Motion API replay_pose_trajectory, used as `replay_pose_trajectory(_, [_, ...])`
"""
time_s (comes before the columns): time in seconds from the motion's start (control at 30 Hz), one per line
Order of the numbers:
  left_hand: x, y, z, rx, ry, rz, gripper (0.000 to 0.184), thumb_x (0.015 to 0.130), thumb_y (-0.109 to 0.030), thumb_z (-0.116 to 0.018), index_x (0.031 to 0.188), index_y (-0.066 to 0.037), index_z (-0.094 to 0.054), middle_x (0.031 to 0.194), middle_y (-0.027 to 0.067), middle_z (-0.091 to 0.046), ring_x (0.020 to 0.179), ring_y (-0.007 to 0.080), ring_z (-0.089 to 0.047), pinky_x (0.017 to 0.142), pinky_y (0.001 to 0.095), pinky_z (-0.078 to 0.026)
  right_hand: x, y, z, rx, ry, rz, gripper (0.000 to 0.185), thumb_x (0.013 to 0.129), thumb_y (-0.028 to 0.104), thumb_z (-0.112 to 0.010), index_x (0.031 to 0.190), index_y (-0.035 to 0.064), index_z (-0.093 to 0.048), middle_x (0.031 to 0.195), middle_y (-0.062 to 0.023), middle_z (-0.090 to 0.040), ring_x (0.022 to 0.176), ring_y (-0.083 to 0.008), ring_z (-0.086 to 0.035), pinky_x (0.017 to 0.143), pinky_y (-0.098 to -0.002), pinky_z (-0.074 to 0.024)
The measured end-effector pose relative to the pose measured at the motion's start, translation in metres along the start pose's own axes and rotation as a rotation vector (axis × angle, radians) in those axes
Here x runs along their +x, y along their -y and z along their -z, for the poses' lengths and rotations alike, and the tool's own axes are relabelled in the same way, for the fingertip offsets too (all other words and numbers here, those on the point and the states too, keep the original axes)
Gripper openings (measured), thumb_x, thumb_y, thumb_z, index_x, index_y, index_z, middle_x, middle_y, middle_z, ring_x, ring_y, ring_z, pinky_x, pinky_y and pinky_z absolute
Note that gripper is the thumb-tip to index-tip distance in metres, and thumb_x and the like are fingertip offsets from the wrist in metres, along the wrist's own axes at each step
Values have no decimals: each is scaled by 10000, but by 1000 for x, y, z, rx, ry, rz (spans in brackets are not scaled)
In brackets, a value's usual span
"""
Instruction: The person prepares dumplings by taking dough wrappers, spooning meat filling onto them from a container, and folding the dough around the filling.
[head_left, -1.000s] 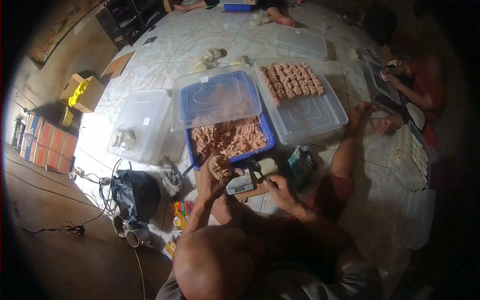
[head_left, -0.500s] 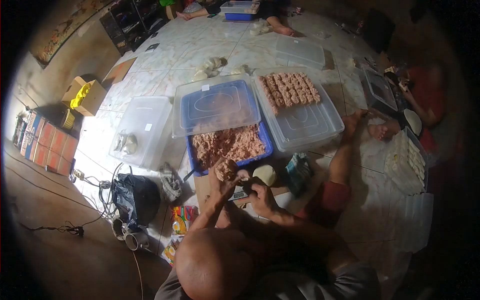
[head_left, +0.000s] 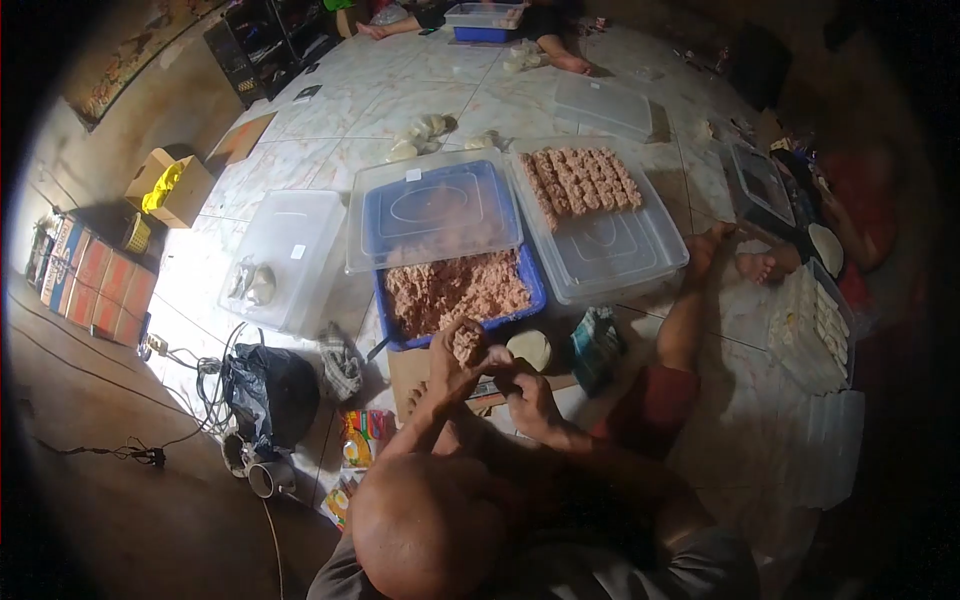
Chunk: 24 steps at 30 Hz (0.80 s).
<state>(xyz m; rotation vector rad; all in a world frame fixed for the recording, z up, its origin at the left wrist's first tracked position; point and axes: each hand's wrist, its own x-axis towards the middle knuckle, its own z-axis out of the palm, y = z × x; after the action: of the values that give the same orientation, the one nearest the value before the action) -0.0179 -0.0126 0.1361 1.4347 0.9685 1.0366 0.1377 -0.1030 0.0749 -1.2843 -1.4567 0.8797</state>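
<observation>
Left hand (head_left: 447, 368) grips pinkish lumpy minced clump (head_left: 466, 346) by near edge of blue rectangular plastic tub (head_left: 538, 290); loose pink mince (head_left: 470, 287) there looks unportioned. Right hand (head_left: 534, 408) curled, contents can't tell. Formed pinkish rows (head_left: 582, 182) part-cover clear plastic container (head_left: 625, 262).

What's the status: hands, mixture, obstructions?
Left hand gripping pinkish clump. Right hand close by, grip unclear. Clear cover over far part of blue tub; near part open.

Blue tub (head_left: 540, 287) open nearside, lid (head_left: 435, 207) blocking far half
</observation>
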Motion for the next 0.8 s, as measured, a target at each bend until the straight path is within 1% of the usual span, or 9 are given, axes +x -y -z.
replay_pose_trajectory(0.07, [4, 8, 3, -5, -102, 37, 490, 711, -133, -937, 1062, -33, -610, 891, 0, -633, 841, 67, -595, 728, 245, -499, 11, 8, 14, -259, 66, -14, 146, 925, 103, -611, 938, -39, -639, 785, -134, -637, 698, -223, -587, 645, -371, -467])
replay_pose_trajectory(0.13, [1, -22, 14, 40, 34, -7, 478, 711, -106, -931, 1045, -26, -598, 853, -15, -609, 828, 64, -588, 718, 242, -500, 1, 23, 22, 85, -95, -115, 177, 970, 124, -606, 975, -46, -654, 799, -112, -653, 711, -177, -581, 647, -355, -465])
replay_pose_trajectory(0.2, [-4, 2, 30, -456, 63, 91, 580, 644, -97, -959, 1090, -5, -600, 960, 12, -607, 805, 100, -581, 728, 267, -502, -13, 2, 28, 190, -116, -78, 193, 1004, 128, -593, 1023, -51, -660, 801, -47, -609, 738, -106, -543, 675, -294, -456])
replay_pose_trajectory(0.33, [0, -17, 34, 52, 43, -121, 591, 612, -161, -982, 1033, -16, -594, 983, 28, -609, 790, 129, -602, 730, 294, -509, -10, 40, 40, 213, 104, -246, 168, 998, 110, -599, 1011, -47, -660, 800, -26, -583, 744, -87, -525, 666, -285, -448])
replay_pose_trajectory(0.4, [-2, -17, 25, 159, 18, -277, 584, 607, -188, -988, 1006, -18, -597, 936, 24, -615, 770, 129, -599, 722, 302, -509, -9, 21, 18, 189, 47, -132, 137, 944, 81, -642, 924, -54, -633, 812, -111, -626, 741, -201, -595, 664, -351, -466])
replay_pose_trajectory(0.5, [3, -3, 0, 109, -50, -67, 581, 592, -276, -995, 949, -17, -617, 752, 48, -604, 726, 137, -564, 679, 311, -501, -2, 2, -5, -146, -122, 87, 127, 885, 71, -644, 927, -48, -655, 868, -231, -635, 817, -432, -611, 702, -473, -475])
replay_pose_trajectory(0.63, [10, -8, 20, 257, -46, -242, 614, 588, -335, -988, 980, -27, -629, 786, 96, -630, 712, 192, -605, 650, 337, -513, 18, 57, 39, -415, 26, 26, 149, 932, 88, -594, 1013, -33, -622, 982, -229, -635, 921, -406, -624, 797, -445, -493])
replay_pose_trajectory(0.73, [10, -6, 31, 406, 20, -219, 586, 631, -375, -959, 983, -26, -646, 807, 112, -665, 721, 238, -653, 644, 362, -523, 22, 96, 62, -198, -124, -49, 109, 939, 45, -581, 1024, -10, -620, 925, -184, -651, 851, -319, -661, 759, -389, -517])
replay_pose_trajectory(0.8, [11, 8, 22, 449, 54, -125, 482, 698, -362, -915, 948, -31, -670, 797, 115, -702, 710, 273, -688, 636, 371, -528, 26, 93, 59, -295, -135, 114, 104, 941, 17, -561, 1020, -11, -623, 948, -175, -644, 872, -308, -654, 777, -382, -512])
